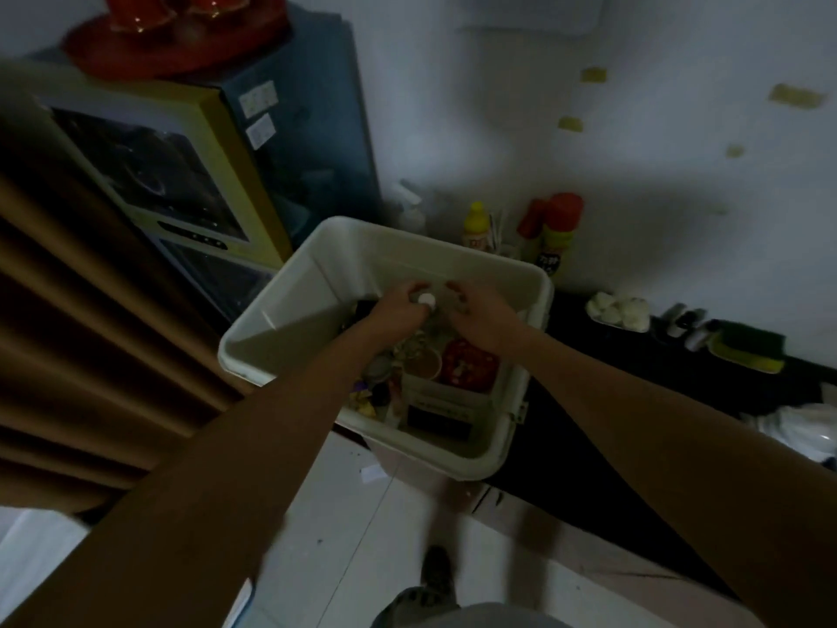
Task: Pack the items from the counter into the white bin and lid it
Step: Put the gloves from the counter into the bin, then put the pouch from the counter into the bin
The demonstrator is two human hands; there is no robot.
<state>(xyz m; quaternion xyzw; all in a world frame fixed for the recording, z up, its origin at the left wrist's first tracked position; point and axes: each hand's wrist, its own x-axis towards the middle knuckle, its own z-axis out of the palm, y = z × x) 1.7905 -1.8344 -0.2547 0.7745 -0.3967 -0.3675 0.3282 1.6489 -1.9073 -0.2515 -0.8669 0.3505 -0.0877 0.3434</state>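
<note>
From my head camera, both my arms reach down into the white bin [290,305], which sits at the left end of the dark counter [589,401] with its near corner hanging past the counter's front edge. No lid is on it.

My left hand [398,308] is inside the bin near its far wall, fingers curled around a small bottle with a white cap [426,300]; the cap pokes out at my fingertips. My right hand [482,317] is just beside it, also over the far half of the bin, fingers loosely bent and partly open. I cannot tell whether it has hold of anything.

Below my hands the bin is already part full: a red packet [469,362] toward the right wall, an open round cup [423,362] beside it, a pale box with a dark panel [437,407] against the near wall, and small yellow wrappers [364,398] at the near left. The rest is too dim to make out.

Along the counter's back edge, behind the bin, stand a yellow-capped bottle [475,224] and a red-capped spray can [559,228]. Further right along the back lie a tray of pale round pieces [620,310] and a green and yellow sponge [749,351]. Something white and crumpled [801,428] lies at the right end.
</note>
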